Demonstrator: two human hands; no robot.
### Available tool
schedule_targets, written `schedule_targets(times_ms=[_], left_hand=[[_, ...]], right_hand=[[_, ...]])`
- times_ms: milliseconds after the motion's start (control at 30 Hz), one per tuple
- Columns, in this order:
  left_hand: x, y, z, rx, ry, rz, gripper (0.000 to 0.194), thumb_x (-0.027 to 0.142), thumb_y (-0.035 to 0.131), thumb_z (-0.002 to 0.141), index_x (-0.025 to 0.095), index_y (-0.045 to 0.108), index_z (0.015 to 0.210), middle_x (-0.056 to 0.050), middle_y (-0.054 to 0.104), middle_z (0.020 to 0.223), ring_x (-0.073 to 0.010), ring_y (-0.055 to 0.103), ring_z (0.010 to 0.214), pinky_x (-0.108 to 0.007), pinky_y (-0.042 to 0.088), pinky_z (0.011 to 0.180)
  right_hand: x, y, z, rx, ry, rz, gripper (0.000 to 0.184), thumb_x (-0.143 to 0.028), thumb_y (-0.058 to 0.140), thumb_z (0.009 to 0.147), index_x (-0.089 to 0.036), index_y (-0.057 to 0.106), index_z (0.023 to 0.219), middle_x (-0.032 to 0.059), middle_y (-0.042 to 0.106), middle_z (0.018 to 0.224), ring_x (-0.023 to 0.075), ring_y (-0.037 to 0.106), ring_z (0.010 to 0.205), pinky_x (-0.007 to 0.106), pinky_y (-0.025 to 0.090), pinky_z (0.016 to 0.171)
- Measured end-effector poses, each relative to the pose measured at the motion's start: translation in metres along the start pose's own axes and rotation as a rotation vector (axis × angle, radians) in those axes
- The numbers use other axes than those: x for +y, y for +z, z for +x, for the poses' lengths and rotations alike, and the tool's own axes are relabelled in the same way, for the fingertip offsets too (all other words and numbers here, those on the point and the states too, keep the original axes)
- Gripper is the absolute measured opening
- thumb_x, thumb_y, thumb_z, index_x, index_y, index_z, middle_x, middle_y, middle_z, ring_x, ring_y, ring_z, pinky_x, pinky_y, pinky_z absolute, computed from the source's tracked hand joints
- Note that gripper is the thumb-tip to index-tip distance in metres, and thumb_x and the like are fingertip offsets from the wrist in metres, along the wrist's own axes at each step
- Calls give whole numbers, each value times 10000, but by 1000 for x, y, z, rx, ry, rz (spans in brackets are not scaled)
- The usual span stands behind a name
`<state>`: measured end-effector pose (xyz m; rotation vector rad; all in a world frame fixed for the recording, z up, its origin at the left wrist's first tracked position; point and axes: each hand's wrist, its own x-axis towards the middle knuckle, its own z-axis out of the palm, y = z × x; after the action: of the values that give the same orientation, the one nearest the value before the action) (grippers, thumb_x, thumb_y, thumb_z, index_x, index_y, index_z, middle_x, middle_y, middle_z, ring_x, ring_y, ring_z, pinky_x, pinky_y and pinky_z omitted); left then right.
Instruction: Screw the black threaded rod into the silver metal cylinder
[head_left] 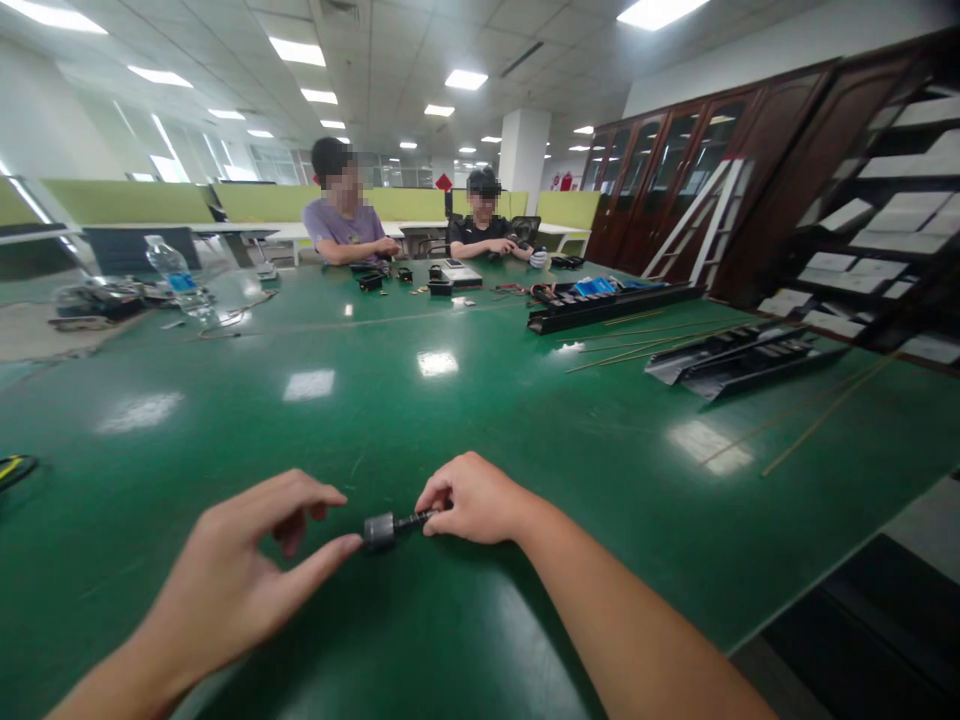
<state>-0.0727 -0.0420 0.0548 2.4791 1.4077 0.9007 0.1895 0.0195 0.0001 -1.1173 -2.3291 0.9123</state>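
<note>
My right hand [472, 500] pinches the thin black shaft [409, 521] of a small tool-like part between thumb and fingertips. At the shaft's left end is a short, thick dark grey cylinder [379, 531], held just above the green tabletop or resting on it; I cannot tell which. My left hand [247, 560] is open to the left of the cylinder, its thumb and forefinger spread apart. The left thumb tip lies right at the cylinder's edge, and whether it touches is unclear. The shaft's right end is hidden by my right fingers.
Black metal channels [720, 372] and thin rods [622, 355] lie on the green table [360, 440] at the right. A water bottle [176, 275] stands far left. Two people [349, 222] sit across the table among small black parts. A stepladder [701, 225] stands behind.
</note>
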Motion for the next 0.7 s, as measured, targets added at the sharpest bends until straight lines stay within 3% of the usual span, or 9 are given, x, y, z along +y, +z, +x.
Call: schedule_targets(times_ms=[67, 133, 233, 300, 367, 700], left_hand=[[-7, 20, 0, -53, -29, 28, 381, 522, 672, 814, 235, 636, 1063, 11, 634, 785, -123, 513, 517, -249, 437, 494], [-13, 39, -4, -125, -109, 44, 494, 498, 693, 801, 257, 571, 1214, 5, 664, 882, -132, 537, 538, -254, 450, 515], [-14, 57, -7, -206, -137, -1, 539, 466, 728, 780, 285, 553, 1256, -19, 663, 1080, -190, 640, 802, -279, 514, 711], [-13, 61, -5, -239, -111, -65, 383, 432, 698, 821, 289, 616, 1167, -15, 662, 1090, -205, 636, 944, -283, 502, 821], [-11, 63, -3, -257, -106, -111, 269, 395, 657, 863, 287, 649, 1109, -13, 671, 1040, -195, 635, 945, -274, 492, 827], [-14, 63, -5, -240, -141, -135, 249, 366, 661, 876, 288, 666, 1112, -8, 670, 994, -177, 628, 889, -262, 475, 783]], right_hand=[[0, 1, 0, -8, -6, 0, 225, -237, 766, 715, -213, 782, 938, -18, 710, 746, 106, 600, 645, 196, 387, 563], [1, 1, 1, -20, -9, -4, 222, -237, 766, 713, -213, 783, 933, -21, 704, 732, 104, 597, 630, 198, 389, 558], [1, 2, 2, -27, -5, 3, 214, -236, 767, 709, -210, 783, 921, -22, 700, 719, 105, 599, 624, 197, 394, 556], [1, 2, 2, -26, -3, 11, 216, -233, 763, 710, -209, 781, 923, -18, 704, 727, 109, 606, 632, 197, 399, 560], [1, 3, 2, -22, -5, 12, 211, -234, 755, 715, -207, 780, 923, -14, 708, 739, 112, 610, 640, 200, 404, 568], [-2, 6, 1, 10, -21, -17, 170, -229, 734, 690, -191, 760, 853, -22, 694, 731, 107, 599, 633, 199, 400, 573]])
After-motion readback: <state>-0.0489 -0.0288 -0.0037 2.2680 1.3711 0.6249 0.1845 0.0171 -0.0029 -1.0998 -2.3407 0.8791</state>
